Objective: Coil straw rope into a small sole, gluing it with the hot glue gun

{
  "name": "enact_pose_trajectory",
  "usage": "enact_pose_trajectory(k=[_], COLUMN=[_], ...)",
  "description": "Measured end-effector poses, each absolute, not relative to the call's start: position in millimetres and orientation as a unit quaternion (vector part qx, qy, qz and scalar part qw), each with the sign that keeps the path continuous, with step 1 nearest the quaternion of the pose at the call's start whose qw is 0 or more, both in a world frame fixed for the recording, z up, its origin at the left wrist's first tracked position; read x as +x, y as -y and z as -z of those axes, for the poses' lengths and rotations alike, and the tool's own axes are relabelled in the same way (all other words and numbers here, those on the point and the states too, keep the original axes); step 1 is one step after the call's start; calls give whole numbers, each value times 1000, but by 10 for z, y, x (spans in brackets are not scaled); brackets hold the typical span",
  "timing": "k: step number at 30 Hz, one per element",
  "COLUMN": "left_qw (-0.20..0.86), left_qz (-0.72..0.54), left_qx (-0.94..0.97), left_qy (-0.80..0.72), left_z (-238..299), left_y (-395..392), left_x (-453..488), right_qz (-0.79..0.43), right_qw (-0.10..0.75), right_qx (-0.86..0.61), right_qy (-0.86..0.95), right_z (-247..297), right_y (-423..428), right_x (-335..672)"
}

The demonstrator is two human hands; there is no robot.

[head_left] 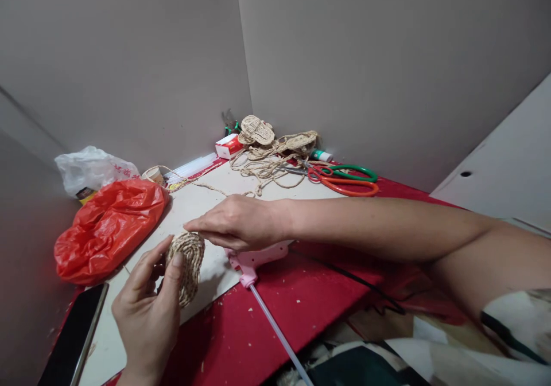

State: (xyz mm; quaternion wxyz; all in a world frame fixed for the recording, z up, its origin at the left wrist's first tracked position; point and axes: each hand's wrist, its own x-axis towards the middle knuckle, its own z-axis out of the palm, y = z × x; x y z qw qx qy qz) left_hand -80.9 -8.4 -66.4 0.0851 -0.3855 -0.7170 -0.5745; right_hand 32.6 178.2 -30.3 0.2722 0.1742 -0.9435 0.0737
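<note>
My left hand (150, 300) grips an oval coil of straw rope (189, 265), its thumb across the near face and its fingers behind. The coil is held tilted up above the white board (224, 185), its rows of rope wound in flat loops. My right hand (232, 222) reaches across from the right, fingers pinched together at the coil's top edge; the very tips are partly hidden. Below my right wrist lies a pink glue gun (253, 260) with a long clear glue stick (279, 328) protruding from its back end.
At the back corner sit finished-looking rope ovals (257, 130), loose straw rope (267, 168), pliers (231, 125) and a red-and-white box (228, 145). Two pairs of scissors (344, 180) lie to the right. A red plastic bag (112, 225) and a phone (73, 334) are at left.
</note>
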Motion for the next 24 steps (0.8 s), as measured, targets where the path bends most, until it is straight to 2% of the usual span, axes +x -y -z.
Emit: enact_pose_trajectory(k=[5,24], left_qw=[88,18], left_qz=[594,673], left_qx=[-364,-277], left_qy=[712,685], left_z=[641,572], left_y=[81,28], left_x=[-784,-781], right_qz=[-145,-252], right_qw=[293,340], right_qx=[143,121], right_qy=[934,898], right_z=[352,485], right_y=[-1736,-1630], right_x=[320,318])
